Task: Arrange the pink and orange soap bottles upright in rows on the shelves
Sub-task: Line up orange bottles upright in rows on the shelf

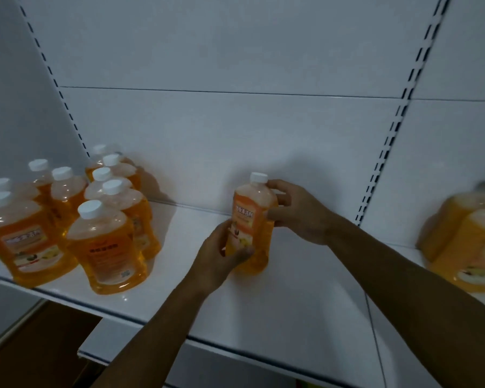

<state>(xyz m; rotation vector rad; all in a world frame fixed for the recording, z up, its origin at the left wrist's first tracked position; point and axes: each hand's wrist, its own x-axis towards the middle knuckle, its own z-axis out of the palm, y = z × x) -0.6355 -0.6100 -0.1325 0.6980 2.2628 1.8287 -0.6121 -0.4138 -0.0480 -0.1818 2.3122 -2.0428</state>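
An orange soap bottle [251, 219] with a white cap stands upright near the middle of the white shelf [291, 289]. My left hand [221, 253] grips its lower front, thumb across the label. My right hand [297, 208] holds its upper right side, fingers curled behind the shoulder. Several more orange bottles [104, 247] stand upright in loose rows at the shelf's left end. No pink bottle is in view.
Larger orange jugs [471, 239], one with a dark cap, stand at the right on the adjoining shelf section. Slotted uprights [387, 147] frame the white back panel. A lower shelf edge [101, 357] and dark floor show below left.
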